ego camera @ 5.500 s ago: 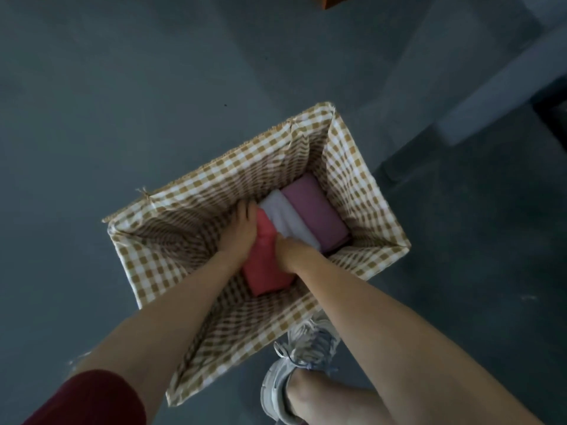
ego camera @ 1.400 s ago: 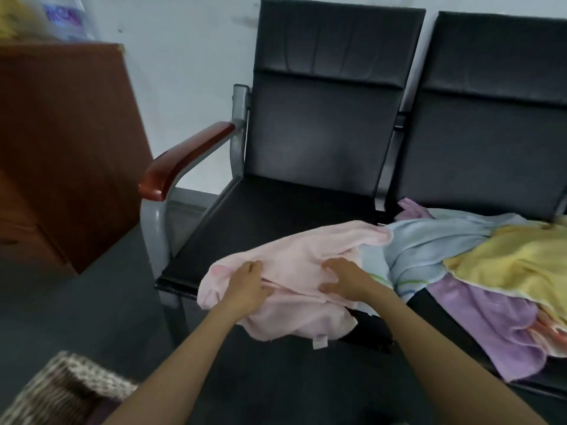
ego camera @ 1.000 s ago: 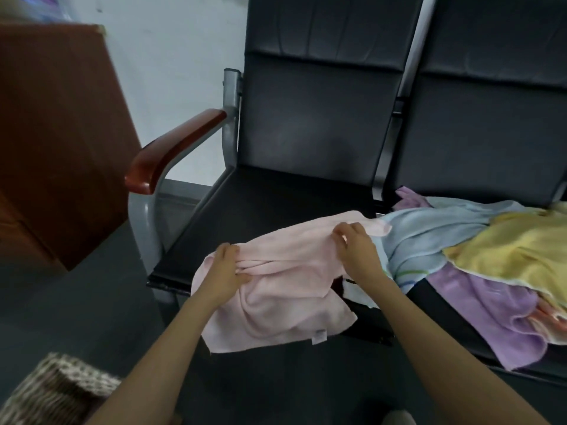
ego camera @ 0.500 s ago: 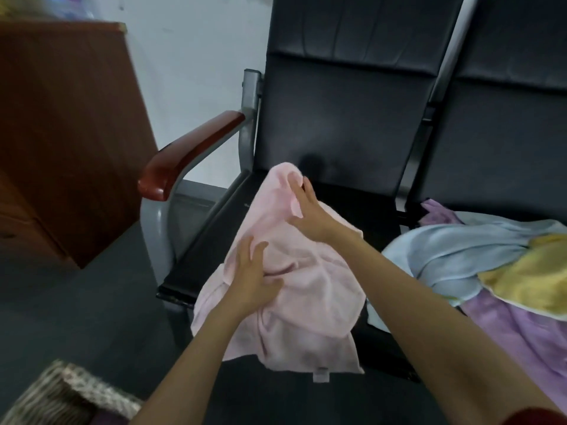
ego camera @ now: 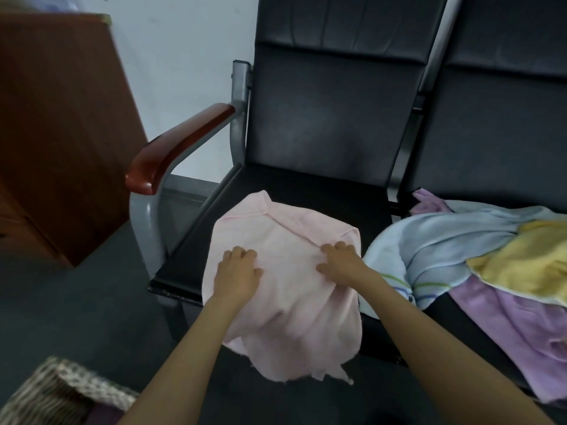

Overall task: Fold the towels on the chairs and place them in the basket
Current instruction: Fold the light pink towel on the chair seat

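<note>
A pale pink towel (ego camera: 285,240) lies spread over the front of the left black chair seat (ego camera: 306,188), its near part hanging over the seat edge. My left hand (ego camera: 237,273) rests flat on the towel's left side, fingers apart. My right hand (ego camera: 340,263) presses on its right side near a diagonal crease. On the right seat lies a heap of towels: light blue (ego camera: 429,237), yellow (ego camera: 527,259) and lilac (ego camera: 506,320). The woven basket (ego camera: 52,391) shows only its corner at the bottom left.
A chair armrest with a red-brown wooden top (ego camera: 181,142) on a grey metal frame stands left of the seat. A brown wooden cabinet (ego camera: 58,127) fills the left side. Dark grey floor (ego camera: 76,308) lies between cabinet, chair and basket.
The pink towel, lifted and bunched half a second ago, now lies laid out on the seat. Both hands have come down flat onto it, side by side.
</note>
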`<move>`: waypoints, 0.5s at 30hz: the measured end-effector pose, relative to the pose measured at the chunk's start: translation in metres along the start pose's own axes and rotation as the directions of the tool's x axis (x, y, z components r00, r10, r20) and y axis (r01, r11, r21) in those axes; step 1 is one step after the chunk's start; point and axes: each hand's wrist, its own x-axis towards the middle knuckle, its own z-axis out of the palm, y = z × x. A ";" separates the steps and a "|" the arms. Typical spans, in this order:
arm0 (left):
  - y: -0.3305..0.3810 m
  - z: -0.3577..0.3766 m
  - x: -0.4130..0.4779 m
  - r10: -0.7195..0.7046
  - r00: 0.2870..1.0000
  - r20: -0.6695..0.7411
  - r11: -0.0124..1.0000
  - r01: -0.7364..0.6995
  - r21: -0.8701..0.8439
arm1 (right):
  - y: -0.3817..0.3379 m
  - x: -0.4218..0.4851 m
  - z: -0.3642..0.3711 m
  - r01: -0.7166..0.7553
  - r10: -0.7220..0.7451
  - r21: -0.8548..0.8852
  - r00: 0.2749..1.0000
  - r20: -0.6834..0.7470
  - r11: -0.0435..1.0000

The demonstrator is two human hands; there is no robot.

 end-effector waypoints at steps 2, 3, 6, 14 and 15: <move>-0.001 0.000 0.004 -0.022 0.998 0.058 0.998 0.025 -0.052 | 0.001 0.003 0.002 -0.028 0.029 -0.009 0.999 0.036 1.000; 0.000 -0.002 0.006 -0.036 0.995 0.090 0.997 0.042 -0.067 | 0.001 0.006 0.003 -0.037 0.037 0.002 0.999 0.029 0.999; 0.004 -0.009 0.019 -0.058 0.982 0.180 0.998 0.057 0.011 | 0.001 0.017 0.001 -0.055 0.056 0.014 0.997 -0.060 0.998; 0.006 -0.004 0.068 0.012 0.988 0.154 0.993 -0.030 0.118 | 0.017 0.071 -0.024 -0.036 0.049 0.073 0.984 -0.170 0.997; 0.004 -0.001 0.074 0.026 0.990 0.137 0.993 -0.041 0.110 | 0.020 0.081 -0.034 -0.052 0.097 0.223 0.976 -0.193 0.974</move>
